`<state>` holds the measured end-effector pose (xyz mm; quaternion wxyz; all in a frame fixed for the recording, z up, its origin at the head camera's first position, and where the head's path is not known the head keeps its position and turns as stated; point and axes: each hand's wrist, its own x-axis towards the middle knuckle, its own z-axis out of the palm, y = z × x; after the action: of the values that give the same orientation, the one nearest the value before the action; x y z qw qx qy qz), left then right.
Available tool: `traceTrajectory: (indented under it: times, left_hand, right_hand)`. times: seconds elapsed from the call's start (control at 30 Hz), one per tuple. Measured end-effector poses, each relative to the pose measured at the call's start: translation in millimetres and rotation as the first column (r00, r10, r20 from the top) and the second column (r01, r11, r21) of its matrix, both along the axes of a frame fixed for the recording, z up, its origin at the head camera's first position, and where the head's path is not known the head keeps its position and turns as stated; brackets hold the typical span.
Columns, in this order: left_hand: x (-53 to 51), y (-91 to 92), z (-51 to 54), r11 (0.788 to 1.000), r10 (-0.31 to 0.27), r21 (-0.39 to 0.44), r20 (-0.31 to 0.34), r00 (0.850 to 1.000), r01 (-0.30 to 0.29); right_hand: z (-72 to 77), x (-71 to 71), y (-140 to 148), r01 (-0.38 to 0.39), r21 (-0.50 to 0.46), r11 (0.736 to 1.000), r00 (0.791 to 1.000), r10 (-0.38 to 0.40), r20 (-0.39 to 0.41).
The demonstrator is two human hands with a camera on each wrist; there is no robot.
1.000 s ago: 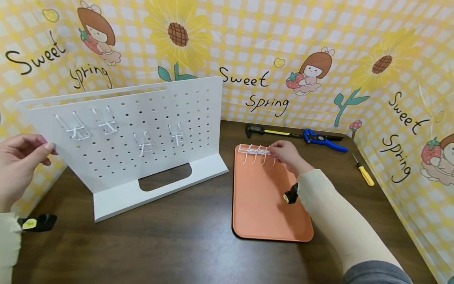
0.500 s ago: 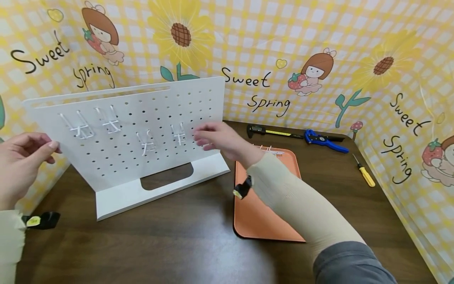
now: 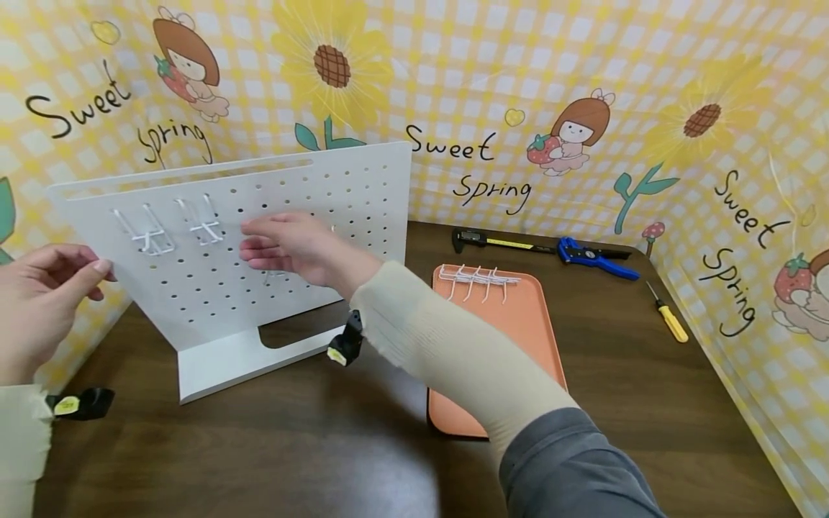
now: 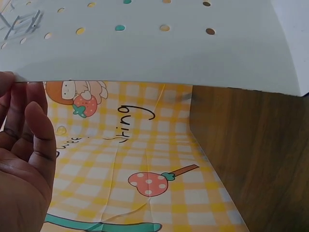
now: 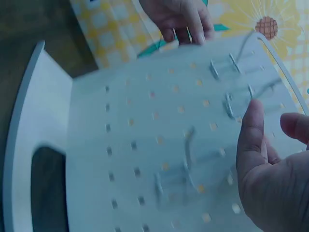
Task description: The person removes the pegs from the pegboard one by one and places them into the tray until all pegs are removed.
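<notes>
A white pegboard (image 3: 220,288) stands upright on a flat base, with several white wire hooks set in its holes. Two of these, a double-wire hook (image 3: 152,234) and its neighbour (image 3: 201,219), sit at upper left. My left hand (image 3: 45,302) pinches the board's left edge between thumb and fingers; the left wrist view shows a fingertip against that edge. My right hand (image 3: 291,248) hovers before the board's middle, fingers loosely bent, and no object shows in it. It hides some hooks in the head view. Another hook (image 5: 176,179) appears blurred in the right wrist view.
An orange tray (image 3: 512,316) right of the board bears several white wire hooks (image 3: 479,277) at its far end. Behind lie a digital caliper (image 3: 505,241), blue-handled pliers (image 3: 596,257) and a yellow screwdriver (image 3: 670,320). Patterned cloth (image 3: 473,79) surrounds the table.
My right hand has left the hooks on the tray and swept left to the front of the pegboard. My left hand stays at the board's edge.
</notes>
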<state>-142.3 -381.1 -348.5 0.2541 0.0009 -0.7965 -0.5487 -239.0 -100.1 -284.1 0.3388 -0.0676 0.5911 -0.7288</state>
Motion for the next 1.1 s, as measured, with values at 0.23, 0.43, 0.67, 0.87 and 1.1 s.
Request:
traceTrajectory:
  times: [0.23, 0.43, 0.67, 0.87, 1.1]
  left_hand:
    - [0.9, 2.4, 1.5, 1.0, 0.016, -0.014, 0.022, 1.0, -0.015]
    - [-0.5, 0.5, 1.4, 1.0, 0.013, -0.02, 0.02, 1.0, -0.013]
    - [0.9, 0.5, 1.1, 1.0, 0.016, 0.0, 0.023, 1.0, -0.016]
    - [-0.8, -0.3, -2.9, 0.997, -0.027, 0.067, -0.06, 0.998, 0.031]
    - [-0.6, 2.7, -3.3, 0.999, -0.008, 0.032, -0.049, 0.999, 0.01]
  right_hand:
    - [-5.5, 4.7, -19.6, -0.008, -0.041, 0.999, 0.998, 0.011, 0.062]
    - [-4.0, 5.2, -25.6, -0.025, -0.071, 0.997, 0.994, 0.032, 0.101]
    - [0.9, 11.2, -19.5, -0.123, -0.09, 0.988, 0.987, 0.132, 0.097]
    - [-1.1, 14.9, 15.1, -0.2, -0.079, 0.977, 0.98, 0.198, -0.029]
    - [-23.4, -1.8, 95.6, -0.104, 0.024, 0.994, 0.979, 0.107, -0.172]
